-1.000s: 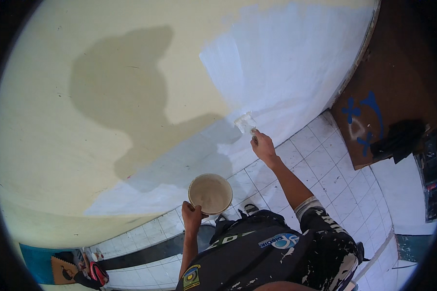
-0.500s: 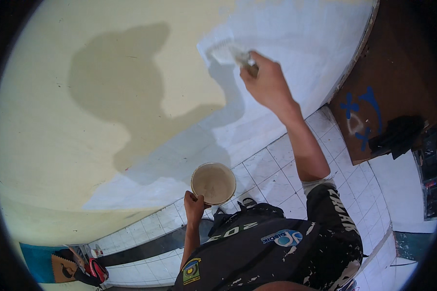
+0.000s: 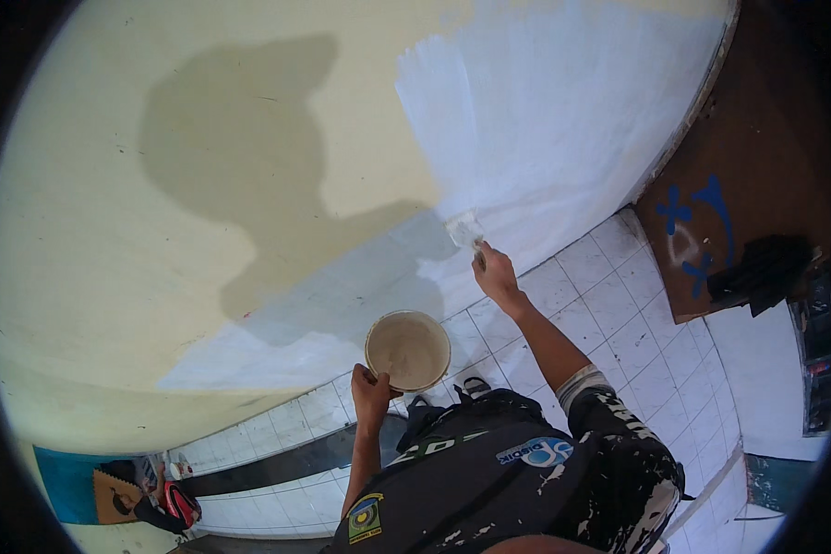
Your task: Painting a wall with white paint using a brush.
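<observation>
In the centre of the frame, the right hand (image 3: 496, 275) has its fingers closed around the handle of a wide, whitish brush (image 3: 465, 228). The bristles lie over the lower edge of the white paint (image 3: 554, 129) that covers the wall's upper right; whether they touch it is hard to tell. Just below centre, the left hand (image 3: 371, 399) has its fingers closed on the near left rim of a round bucket (image 3: 434, 337), its mouth facing the camera. A large shadow falls across the cream wall (image 3: 74, 231) at upper left. White floor tiles (image 3: 545, 294) run beneath the bucket, and a brown panel (image 3: 766, 111) with blue marks stands at upper right. Another person (image 3: 157, 513) is at lower left.
</observation>
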A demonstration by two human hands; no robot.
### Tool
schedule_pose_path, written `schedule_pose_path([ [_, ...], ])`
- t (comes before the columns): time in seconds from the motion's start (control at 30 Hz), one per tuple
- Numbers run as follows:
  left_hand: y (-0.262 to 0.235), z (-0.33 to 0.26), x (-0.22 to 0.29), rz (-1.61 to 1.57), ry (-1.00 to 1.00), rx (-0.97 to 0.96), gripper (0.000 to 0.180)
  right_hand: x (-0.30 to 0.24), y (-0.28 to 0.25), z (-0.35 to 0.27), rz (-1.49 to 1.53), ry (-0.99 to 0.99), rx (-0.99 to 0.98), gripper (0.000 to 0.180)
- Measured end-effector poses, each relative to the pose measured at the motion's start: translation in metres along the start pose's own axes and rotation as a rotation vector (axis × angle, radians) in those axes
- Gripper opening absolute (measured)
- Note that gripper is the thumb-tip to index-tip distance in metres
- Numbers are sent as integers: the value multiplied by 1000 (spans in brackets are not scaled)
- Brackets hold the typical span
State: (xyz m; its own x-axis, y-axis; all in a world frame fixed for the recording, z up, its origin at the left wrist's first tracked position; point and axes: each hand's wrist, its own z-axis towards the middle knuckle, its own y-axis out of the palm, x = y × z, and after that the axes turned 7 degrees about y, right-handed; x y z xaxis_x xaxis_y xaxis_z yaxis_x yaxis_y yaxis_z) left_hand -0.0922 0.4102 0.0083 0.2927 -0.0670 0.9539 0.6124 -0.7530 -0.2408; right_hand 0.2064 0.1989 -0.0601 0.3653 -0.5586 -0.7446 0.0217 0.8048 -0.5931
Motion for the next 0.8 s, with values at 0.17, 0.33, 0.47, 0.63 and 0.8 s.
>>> schedule_pose_path([
  [0.17, -9, 9, -12, 126, 59, -19, 22, -28, -15, 8, -90, 259, -225, 27],
  [0.33, -5, 5, -5, 68, 34, -14, 21, -153, -102, 69, 37, 92, -103, 26],
  [0.47, 5, 2, 11, 167, 91, -26, 21, -242, -179, 95, 160, -75, 106, 30],
  [0.63, 3, 4, -4, 12, 30, -23, 22, -299, -205, 107, 314, -178, 162, 30],
  [0.8, 10, 0, 17, 90, 51, -58, 23, -191, -105, 105, 106, -421, 360, 44],
])
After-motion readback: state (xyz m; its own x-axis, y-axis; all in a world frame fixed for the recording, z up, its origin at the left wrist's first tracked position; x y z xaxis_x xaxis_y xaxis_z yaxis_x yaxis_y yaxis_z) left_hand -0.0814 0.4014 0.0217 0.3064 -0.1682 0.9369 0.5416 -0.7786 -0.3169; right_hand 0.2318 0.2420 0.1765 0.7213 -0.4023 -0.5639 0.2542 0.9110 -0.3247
